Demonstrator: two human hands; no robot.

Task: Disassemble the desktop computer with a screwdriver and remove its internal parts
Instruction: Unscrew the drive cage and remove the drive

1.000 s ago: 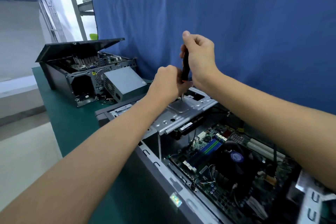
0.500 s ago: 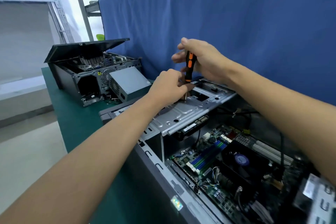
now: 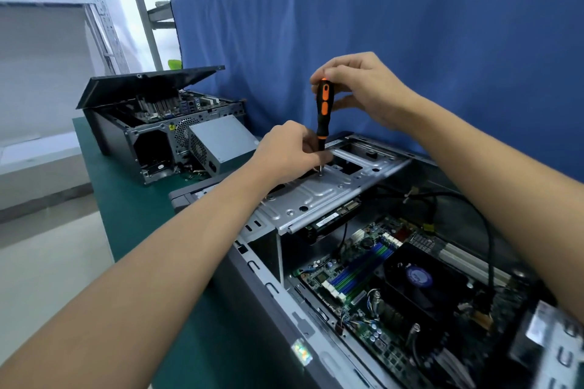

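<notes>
The right hand (image 3: 363, 88) is pinching the top of the upright screwdriver (image 3: 323, 114), while the left hand (image 3: 286, 151), at its 7 o'clock, is closing its fingers around the shaft near the tip. The tip is sitting on a screw (image 3: 320, 174) in the drive bracket (image 3: 319, 196) of the open desktop computer (image 3: 363, 278). If the screwdriver tilts, it is likely to slip and strip the head, or the freed screw may drop onto the motherboard (image 3: 357, 287) at 5 o'clock.
</notes>
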